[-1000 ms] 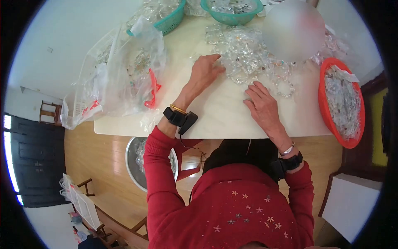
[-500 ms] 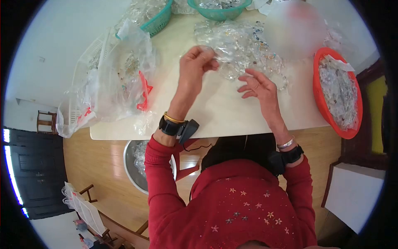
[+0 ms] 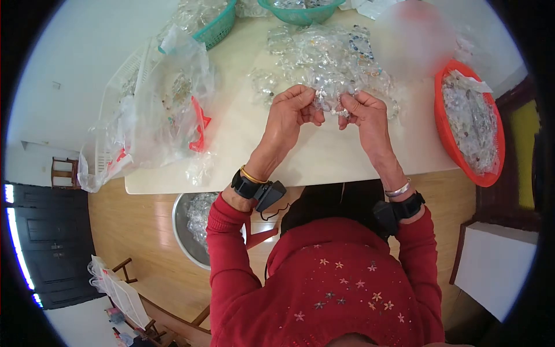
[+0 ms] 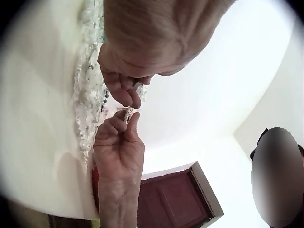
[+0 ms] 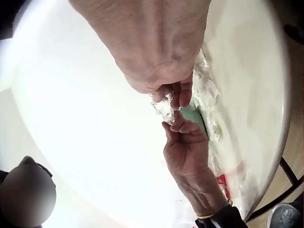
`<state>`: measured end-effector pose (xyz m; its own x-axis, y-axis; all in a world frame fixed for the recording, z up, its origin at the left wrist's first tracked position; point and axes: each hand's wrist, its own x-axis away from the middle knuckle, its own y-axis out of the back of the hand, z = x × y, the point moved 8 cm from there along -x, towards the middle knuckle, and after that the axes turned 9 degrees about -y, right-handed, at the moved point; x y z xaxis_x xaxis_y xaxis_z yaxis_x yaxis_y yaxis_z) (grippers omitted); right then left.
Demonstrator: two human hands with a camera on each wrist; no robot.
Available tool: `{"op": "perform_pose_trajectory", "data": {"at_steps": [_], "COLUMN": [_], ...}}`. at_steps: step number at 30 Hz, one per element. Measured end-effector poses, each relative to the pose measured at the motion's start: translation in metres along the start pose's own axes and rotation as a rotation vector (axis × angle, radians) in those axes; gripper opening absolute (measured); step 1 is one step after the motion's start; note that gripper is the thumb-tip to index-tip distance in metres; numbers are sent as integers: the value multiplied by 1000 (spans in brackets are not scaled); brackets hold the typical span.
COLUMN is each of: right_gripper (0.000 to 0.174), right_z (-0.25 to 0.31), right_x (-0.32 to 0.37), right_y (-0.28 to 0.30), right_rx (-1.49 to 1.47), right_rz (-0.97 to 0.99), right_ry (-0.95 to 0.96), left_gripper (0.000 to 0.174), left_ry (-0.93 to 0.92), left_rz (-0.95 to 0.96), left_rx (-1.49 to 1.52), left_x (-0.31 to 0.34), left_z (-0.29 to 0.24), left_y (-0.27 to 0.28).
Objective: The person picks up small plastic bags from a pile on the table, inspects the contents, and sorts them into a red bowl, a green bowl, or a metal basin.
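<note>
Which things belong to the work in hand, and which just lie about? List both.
In hand: small clear plastic packet, pinched by left hand and right hand; heap of clear packets behind it.
Lying about: red oval plastic basket, green mesh basket, big crumpled clear bag, round metal bowl under the table.

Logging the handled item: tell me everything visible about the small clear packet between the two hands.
The small clear packet looks like thin, crinkled transparent plastic; its contents are too blurred to tell. It is held above the white table, pinched on one side by the left hand and on the other by the right hand, near the pile of packets.
</note>
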<state>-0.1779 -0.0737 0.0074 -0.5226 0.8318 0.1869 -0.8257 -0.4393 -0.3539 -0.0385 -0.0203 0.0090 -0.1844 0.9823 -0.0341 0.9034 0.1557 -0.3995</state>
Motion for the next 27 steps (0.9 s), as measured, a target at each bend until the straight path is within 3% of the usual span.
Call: {"op": "perform_pose_trajectory", "data": {"at_steps": [6,9,10,11,13,16,19,22,24,27], "right_gripper": [19,19,21,22,23,26,32,33,34,33], "right_z": [3,4,5,5,5,9,7,16,19,20], "right_x": [0,0,1,2,2,6,6,1,-1,-4], "right_y": [6,6,4,1,-2,-6,2,11,14,20], "right_rx": [124,288,406,524,517,508,274,302,315,73], "right_rz": [5,9,16,24,21,10,-81,-99,-112,-162], "right_ry": [-2,30,58,86,123,197,63,57,55,53], "left_gripper": [19,17,17,17,18,17,17,17,17,17], "left_ry": [-21,-226,-225,-175,-75,-12,49,114,124,88], "left_rz": [-74,-235,-235,-104,160,160,160,169,146,108], "left_rx": [-79,-140,-140,-201,-321,-372,-424,-486,-317,-230], "left_x": [5,5,6,7,10,8,10,13,16,13], "left_z": [-7,-27,-24,-17,-4,0,-2,-1,2,5], "left_y": [5,5,3,-8,-28,-23,-22,-23,-25,-18]}}
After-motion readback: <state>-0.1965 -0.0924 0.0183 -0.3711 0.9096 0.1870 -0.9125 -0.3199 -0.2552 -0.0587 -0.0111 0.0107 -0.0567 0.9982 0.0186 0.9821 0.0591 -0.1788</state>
